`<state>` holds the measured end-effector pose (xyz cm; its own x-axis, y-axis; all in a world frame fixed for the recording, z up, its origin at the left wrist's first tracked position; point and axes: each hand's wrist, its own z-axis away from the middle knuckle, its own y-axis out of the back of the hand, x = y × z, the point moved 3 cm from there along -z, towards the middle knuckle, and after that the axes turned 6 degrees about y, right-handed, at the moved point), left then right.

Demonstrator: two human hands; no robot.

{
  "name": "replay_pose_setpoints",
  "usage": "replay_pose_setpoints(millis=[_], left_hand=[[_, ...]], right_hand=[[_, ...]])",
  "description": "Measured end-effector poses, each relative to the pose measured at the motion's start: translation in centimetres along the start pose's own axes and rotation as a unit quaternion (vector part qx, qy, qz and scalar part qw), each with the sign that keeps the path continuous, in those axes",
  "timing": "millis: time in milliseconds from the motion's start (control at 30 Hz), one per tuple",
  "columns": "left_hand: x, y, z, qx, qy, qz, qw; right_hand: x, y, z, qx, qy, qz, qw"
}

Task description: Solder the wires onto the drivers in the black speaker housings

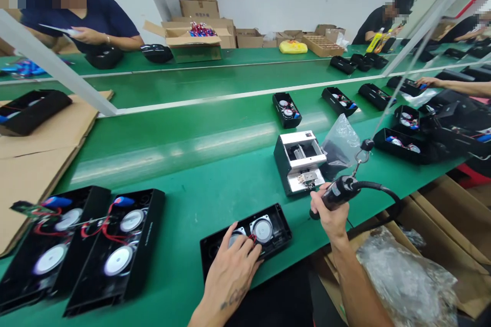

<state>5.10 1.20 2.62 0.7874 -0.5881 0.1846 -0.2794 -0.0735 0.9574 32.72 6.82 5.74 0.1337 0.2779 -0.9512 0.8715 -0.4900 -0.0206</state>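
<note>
In front of me on the green bench lies a black speaker housing (284, 225), open side up, with two round drivers and red wires inside. My left hand (233, 265) reaches over it, fingers spread across one driver; the other driver (262, 230) shows beside the fingertips. My right hand (332, 214) is wrapped round a black electric screwdriver (339, 191), which hangs from a hook and has a thick cable. The screwdriver's tip points left, near a screw feeder (301, 161). Any screw at the tip cannot be made out.
Two open housings (132, 235) with drivers, red wires and blue batteries stand at the left. Cardboard (46, 133) lies behind them. A plastic bag (341, 143) sits by the feeder. More housings (287, 110) line the belt. Co-workers sit opposite and right. Boxes (452, 225) stand lower right.
</note>
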Motion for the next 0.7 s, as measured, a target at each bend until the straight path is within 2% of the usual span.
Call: replay_pose_setpoints(millis=[133, 200, 267, 400, 500, 600, 700], left_hand=[[-0.2, -0.2, 0.0, 0.002, -0.003, 0.007, 1.0], [-0.2, -0.1, 0.0, -0.012, 0.0, 0.004, 1.0], [-0.1, 0.0, -0.1, -0.025, 0.005, 0.001, 1.0], [0.0, 0.2, -0.1, -0.026, 0.008, 0.002, 1.0], [-0.1, 0.2, -0.1, -0.027, 0.012, 0.004, 1.0], [-0.1, 0.2, -0.1, -0.027, 0.016, 0.008, 0.999], [0.1, 0.3, -0.1, -0.021, 0.013, 0.015, 1.0]], right_hand=[[-3.3, -0.2, -3.1, 0.085, 0.099, -0.068, 0.989], [-4.6, -0.8, -4.8, 0.103, 0.147, -0.066, 0.982], [-4.9, -1.7, -6.1, 0.102, 0.16, -0.039, 0.981], [-3.4, -3.0, -7.3, 0.081, 0.122, 0.028, 0.989], [-1.6, -3.3, -7.2, 0.013, 0.05, 0.056, 0.997], [-0.6, -3.3, -5.9, -0.063, -0.011, 0.058, 0.996], [-1.0, -2.5, -4.1, -0.076, -0.024, 0.008, 0.997]])
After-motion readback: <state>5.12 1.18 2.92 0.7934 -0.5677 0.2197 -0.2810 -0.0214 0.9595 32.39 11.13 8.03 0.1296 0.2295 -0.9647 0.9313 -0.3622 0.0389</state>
